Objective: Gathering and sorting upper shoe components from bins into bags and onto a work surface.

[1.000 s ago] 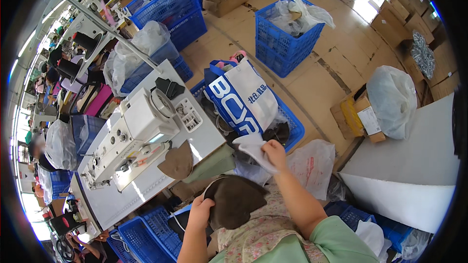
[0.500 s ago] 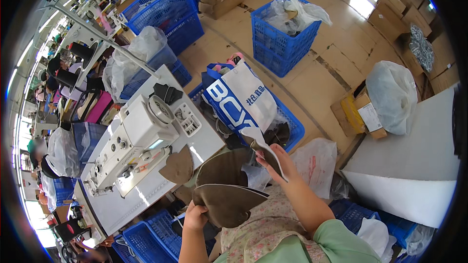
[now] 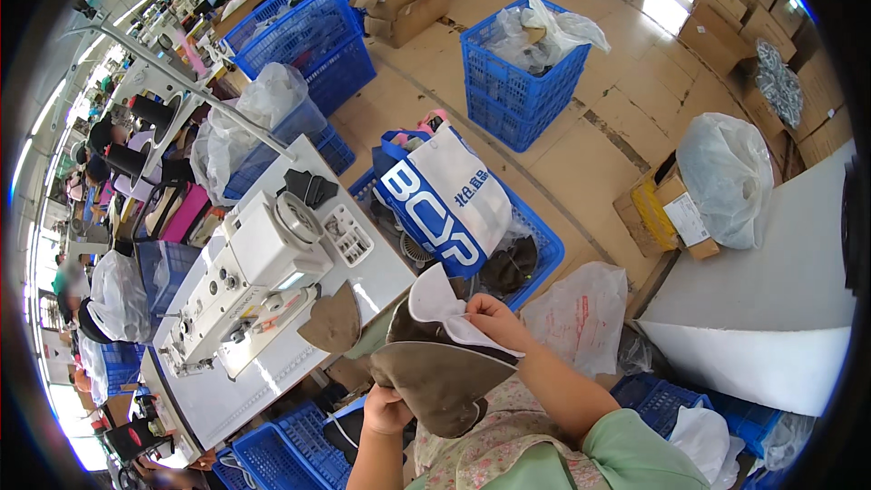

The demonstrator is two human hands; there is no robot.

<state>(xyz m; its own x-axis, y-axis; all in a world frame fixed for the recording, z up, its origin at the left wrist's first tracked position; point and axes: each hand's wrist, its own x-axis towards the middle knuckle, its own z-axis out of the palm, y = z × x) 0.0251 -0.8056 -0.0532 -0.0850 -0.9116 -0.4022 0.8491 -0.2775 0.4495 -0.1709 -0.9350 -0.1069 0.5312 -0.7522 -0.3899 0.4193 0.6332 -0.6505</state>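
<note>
My left hand (image 3: 387, 409) is closed on the lower edge of a brown fabric panel (image 3: 443, 379) with a curved outline, held in front of my apron. Between the fingers of my right hand (image 3: 499, 321) is a white-faced fabric piece (image 3: 437, 298), raised just above the brown panel with its pale side showing. More dark fabric shows between the two pieces, partly hidden. A loose brown fabric piece (image 3: 332, 318) rests at the corner of the sewing table (image 3: 381, 277), beside the white sewing machine (image 3: 268, 249).
Past my hands, a blue-and-white bag (image 3: 449, 204) stands in a blue crate (image 3: 547, 249). Stacked blue crates (image 3: 522, 91) stand farther back on the floor. At right are a carton (image 3: 649, 218), a plastic bag (image 3: 726, 181) and a large white sheet-covered surface (image 3: 762, 299).
My right hand has turned its piece from the brown side to the white side and brought it left and lower, closer to the brown panel. My left hand has shifted slightly right.
</note>
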